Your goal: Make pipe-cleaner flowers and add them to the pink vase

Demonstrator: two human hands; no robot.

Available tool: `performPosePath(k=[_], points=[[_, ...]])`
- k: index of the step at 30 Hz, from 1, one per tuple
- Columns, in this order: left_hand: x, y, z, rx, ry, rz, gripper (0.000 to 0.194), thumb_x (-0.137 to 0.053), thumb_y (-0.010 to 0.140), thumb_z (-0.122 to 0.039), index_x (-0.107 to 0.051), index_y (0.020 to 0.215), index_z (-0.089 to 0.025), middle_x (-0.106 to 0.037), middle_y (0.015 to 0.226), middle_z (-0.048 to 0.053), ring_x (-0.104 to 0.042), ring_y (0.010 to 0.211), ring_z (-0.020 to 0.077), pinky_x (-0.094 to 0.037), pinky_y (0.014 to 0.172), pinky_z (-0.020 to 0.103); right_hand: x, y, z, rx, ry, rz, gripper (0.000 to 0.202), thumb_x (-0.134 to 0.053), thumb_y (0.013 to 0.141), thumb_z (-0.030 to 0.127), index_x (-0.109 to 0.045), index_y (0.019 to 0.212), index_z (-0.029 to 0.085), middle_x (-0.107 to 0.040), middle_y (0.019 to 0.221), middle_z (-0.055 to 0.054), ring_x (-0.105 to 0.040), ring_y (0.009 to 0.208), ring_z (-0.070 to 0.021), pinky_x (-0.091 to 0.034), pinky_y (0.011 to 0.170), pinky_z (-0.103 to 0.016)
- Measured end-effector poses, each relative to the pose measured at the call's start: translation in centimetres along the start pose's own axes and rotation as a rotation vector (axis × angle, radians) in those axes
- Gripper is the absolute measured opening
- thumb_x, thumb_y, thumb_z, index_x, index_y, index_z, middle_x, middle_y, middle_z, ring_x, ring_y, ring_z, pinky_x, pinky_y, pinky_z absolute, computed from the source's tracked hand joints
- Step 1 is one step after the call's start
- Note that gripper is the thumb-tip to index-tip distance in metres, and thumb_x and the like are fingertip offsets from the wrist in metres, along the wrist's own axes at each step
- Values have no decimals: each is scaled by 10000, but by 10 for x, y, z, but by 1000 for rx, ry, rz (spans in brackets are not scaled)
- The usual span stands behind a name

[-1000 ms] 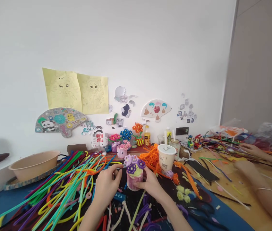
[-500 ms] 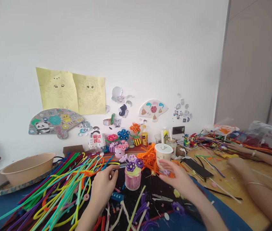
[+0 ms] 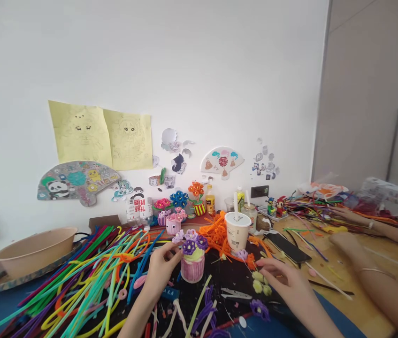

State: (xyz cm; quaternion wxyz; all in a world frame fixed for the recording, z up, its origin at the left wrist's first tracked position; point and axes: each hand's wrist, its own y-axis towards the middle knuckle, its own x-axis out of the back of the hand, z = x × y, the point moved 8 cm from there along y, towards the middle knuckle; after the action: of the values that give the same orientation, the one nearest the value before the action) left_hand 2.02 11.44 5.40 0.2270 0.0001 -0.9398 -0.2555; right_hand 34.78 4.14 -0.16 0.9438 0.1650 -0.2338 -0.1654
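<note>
A pink-and-white striped pot (image 3: 192, 268) with a pale yellow-green top stands upright before me. It bears dark purple and lilac pipe-cleaner flowers (image 3: 188, 247). At its left side is my left hand (image 3: 162, 265), fingers bent, thumb and index apart, tips beside the pot; contact is unclear. To the right, my right hand (image 3: 281, 277) hovers with fingers loosely spread, nearest the pale yellow-green flower (image 3: 261, 283). A loose lilac flower (image 3: 241, 255) lies just left of its fingertips. A dark purple flower (image 3: 259, 310) rests below that hand.
Many coloured pipe cleaners (image 3: 89, 277) cover the left side, beside a beige basin (image 3: 33, 251). A lidded cup with a straw (image 3: 237, 232) stands behind an orange heap's right edge. Scissors (image 3: 236, 294) and a phone (image 3: 287, 246) lie nearby. Another person's arms (image 3: 364, 263) reach in at right.
My left hand has moved right, up to the pot. My right hand has moved right and down, away from the cup and lilac flower, uncovering the pale yellow-green flower.
</note>
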Motion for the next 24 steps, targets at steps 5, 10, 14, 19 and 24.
performPosePath(k=[5, 10, 14, 19, 24], points=[[-6, 2, -1, -32, -16, -34, 229, -565, 713, -341, -677, 698, -142, -473, 530, -42, -362, 502, 102, -301, 475, 216, -7, -6, 6, 19, 2, -20, 220, -623, 772, 373, -737, 889, 226, -761, 859, -82, -710, 799, -255, -575, 675, -295], [-8, 2, -6, -45, 24, -101, 195, -540, 710, -307, -631, 627, -157, -453, 522, -46, -381, 517, 111, -310, 499, 220, -33, -10, 26, 21, 44, 20, 205, -593, 770, 349, -715, 872, 219, -750, 823, -75, -702, 769, -249, -571, 650, -303], [-4, 1, -7, -42, 70, -158, 194, -515, 724, -314, -603, 626, -172, -443, 533, -47, -379, 536, 121, -307, 519, 226, -56, -11, 42, 56, 80, 108, 184, -578, 772, 303, -711, 872, 224, -740, 808, -68, -697, 758, -242, -565, 646, -306], [-2, 2, -9, -27, 127, -210, 208, -514, 726, -343, -562, 599, -186, -372, 506, -65, -352, 517, 120, -282, 526, 233, -67, -18, 44, 71, 66, 143, 208, -537, 820, 321, -694, 925, 233, -732, 820, -67, -693, 750, -230, -551, 644, -287], [-2, 2, -13, -27, 163, -239, 184, -523, 699, -318, -503, 559, -200, -365, 508, -68, -363, 519, 118, -269, 529, 231, -65, -30, 35, 37, 63, 178, 230, -490, 858, 364, -663, 957, 250, -724, 891, -64, -688, 836, -232, -549, 679, -271]])
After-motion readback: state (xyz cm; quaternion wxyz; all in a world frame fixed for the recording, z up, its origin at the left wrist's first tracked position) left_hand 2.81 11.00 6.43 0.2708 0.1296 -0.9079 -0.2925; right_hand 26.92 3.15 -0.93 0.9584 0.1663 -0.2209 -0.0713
